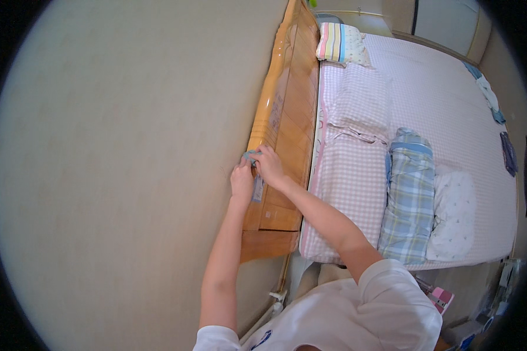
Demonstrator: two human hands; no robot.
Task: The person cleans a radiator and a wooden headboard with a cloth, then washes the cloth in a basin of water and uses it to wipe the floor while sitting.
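Both of my hands meet at the top edge of the wooden headboard [296, 105], beside the wall. My left hand [242, 177] is on the wall side and my right hand [268, 164] on the bed side. Between their fingers is a small blue-green cloth [251, 156], which both hands grip; it lies against the headboard's rounded rail. Part of the cloth is hidden by the fingers. Just below the hands, a paper label [258, 188] with writing sticks to the headboard.
Right of the headboard stretches the bed, with checked pillows [362, 101], a striped pillow [340, 44], a rolled plaid quilt [408, 197] and a white pillow [454, 215]. Folded clothes [487, 94] lie at its far edge. The wall [127, 166] fills the left.
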